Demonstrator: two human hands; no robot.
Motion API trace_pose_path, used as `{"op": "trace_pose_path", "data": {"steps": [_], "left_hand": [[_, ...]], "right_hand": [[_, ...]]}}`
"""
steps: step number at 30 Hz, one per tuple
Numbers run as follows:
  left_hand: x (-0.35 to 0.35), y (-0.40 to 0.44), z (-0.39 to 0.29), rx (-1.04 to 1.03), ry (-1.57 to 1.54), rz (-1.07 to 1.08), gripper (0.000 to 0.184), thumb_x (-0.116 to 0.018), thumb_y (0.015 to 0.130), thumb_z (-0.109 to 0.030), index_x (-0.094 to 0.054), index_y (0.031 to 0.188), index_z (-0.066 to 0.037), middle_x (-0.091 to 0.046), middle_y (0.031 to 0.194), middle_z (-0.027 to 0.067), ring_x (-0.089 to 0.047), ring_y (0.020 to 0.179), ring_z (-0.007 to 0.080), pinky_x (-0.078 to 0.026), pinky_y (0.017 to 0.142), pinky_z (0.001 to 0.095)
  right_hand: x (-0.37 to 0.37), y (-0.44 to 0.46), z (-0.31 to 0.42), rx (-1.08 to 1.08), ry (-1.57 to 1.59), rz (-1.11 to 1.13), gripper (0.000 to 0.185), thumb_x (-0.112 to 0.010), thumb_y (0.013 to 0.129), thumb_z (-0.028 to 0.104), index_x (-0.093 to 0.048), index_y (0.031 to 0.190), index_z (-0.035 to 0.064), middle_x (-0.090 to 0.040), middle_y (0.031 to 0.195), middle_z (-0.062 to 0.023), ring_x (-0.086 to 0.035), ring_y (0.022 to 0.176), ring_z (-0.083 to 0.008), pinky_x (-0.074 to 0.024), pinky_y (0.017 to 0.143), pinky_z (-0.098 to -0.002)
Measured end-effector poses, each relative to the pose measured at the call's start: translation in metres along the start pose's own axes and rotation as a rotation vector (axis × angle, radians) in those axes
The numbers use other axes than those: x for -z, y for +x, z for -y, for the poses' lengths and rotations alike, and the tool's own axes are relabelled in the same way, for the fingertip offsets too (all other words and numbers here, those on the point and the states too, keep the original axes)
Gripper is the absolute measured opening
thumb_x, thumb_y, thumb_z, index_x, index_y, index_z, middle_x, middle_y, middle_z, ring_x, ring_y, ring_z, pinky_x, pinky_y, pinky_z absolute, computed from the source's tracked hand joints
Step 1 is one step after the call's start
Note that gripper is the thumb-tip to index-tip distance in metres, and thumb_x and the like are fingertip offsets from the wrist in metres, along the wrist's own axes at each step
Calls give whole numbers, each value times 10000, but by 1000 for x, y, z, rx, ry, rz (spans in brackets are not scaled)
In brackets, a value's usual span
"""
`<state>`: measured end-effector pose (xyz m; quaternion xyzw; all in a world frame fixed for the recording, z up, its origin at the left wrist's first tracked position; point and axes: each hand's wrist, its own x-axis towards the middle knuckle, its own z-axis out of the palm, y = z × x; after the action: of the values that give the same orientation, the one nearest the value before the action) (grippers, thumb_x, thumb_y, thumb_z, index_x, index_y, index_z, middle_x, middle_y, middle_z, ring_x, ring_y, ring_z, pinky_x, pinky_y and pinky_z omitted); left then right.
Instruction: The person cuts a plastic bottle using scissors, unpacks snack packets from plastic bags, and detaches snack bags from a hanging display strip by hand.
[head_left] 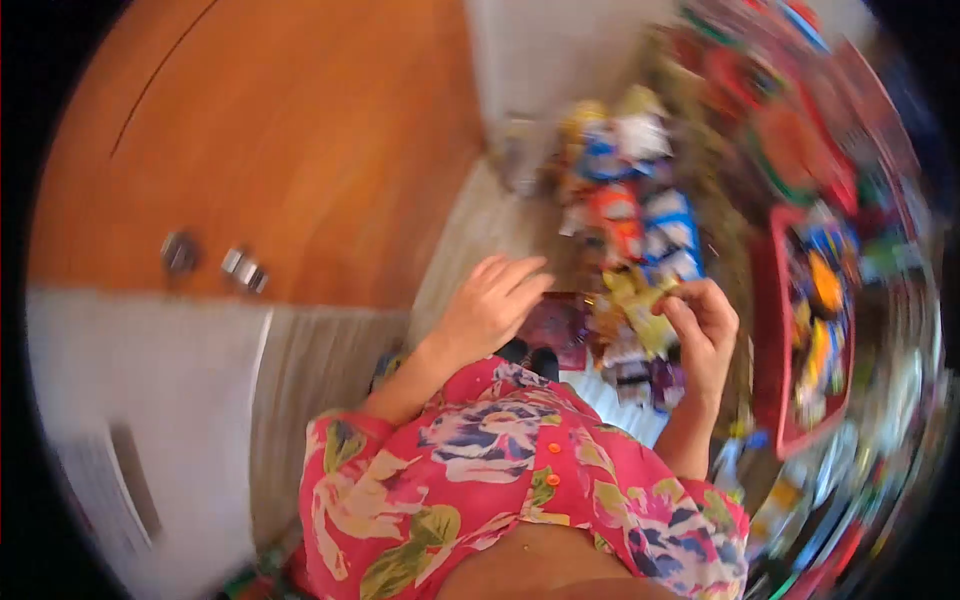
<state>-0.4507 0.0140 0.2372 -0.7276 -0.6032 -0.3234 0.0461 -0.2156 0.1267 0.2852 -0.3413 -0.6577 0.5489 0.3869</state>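
My left hand (497, 297) is in front of my body with its fingers stretched out and nothing in it. My right hand (705, 325) is closed, thumb and fingers pinching the edge of a crinkled yellow packet (637, 303). Beyond and below that packet is a heap of colourful packets, among them a red one (617, 215) and a blue-and-white one (670, 235). Motion blur hides their labels.
A wooden door (300, 130) with a round knob (180, 253) stands at the left. To the right, a red basket (775, 330) holds more bright packets, with blurred shelves beyond. Below my hands is a dark pink container (560, 335).
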Motion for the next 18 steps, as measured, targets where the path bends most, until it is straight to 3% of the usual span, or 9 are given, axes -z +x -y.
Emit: {"op": "trace_pose_path", "data": {"steps": [1,4,7,10,11,14,15,18], "left_hand": [[21,-9,-1,40,58,-48,248,-643,745,-80,-594,986,-47,-576,1070,109,-557,961,274,-422,897,429],[77,-59,-11,217,245,-162,264,-642,721,-70,-595,980,-52,-573,1084,113,-561,969,262,-419,908,432],[121,-122,-38,405,462,-206,284,-639,697,-68,-594,977,-57,-565,1100,117,-561,976,256,-411,923,437],[154,-166,-84,580,658,-226,298,-634,685,-73,-591,980,-61,-559,1112,115,-557,986,257,-403,931,442],[142,-143,-74,621,688,-175,303,-632,683,-75,-590,982,-62,-557,1116,114,-555,990,257,-401,933,444],[174,-162,-107,726,858,-226,302,-630,682,-85,-587,980,-63,-561,1107,113,-552,993,254,-394,940,446],[181,-162,-122,748,897,-241,297,-627,686,-89,-587,979,-62,-563,1104,111,-553,990,250,-400,933,443],[193,-154,-159,780,1000,-250,285,-619,698,-99,-584,977,-57,-567,1094,107,-555,983,241,-419,911,435]], "right_hand": [[-10,7,-5,129,-162,79,75,-610,796,34,-580,839,-19,-588,780,-46,-541,689,-102,-427,643,-233],[-48,21,-3,172,-254,327,66,-599,801,22,-583,851,-18,-588,785,-38,-530,730,-97,-412,656,-221],[-85,26,-7,35,-80,558,45,-572,835,20,-563,863,-14,-575,768,-18,-529,745,-90,-409,676,-215],[-111,21,-6,60,34,685,29,-572,838,18,-559,853,-3,-573,764,-19,-530,716,-93,-420,668,-219],[-104,49,-28,10,81,728,40,-583,837,26,-556,854,2,-573,764,-22,-530,701,-94,-430,655,-216],[-145,39,-26,129,84,871,55,-594,836,35,-552,854,5,-574,750,-22,-527,695,-90,-438,652,-220],[-159,33,-24,67,221,919,66,-602,834,42,-550,849,4,-580,747,-34,-525,689,-93,-439,667,-232],[-186,23,-8,92,263,1191,65,-602,833,36,-550,850,1,-584,755,-44,-533,699,-98,-442,677,-240]]}}
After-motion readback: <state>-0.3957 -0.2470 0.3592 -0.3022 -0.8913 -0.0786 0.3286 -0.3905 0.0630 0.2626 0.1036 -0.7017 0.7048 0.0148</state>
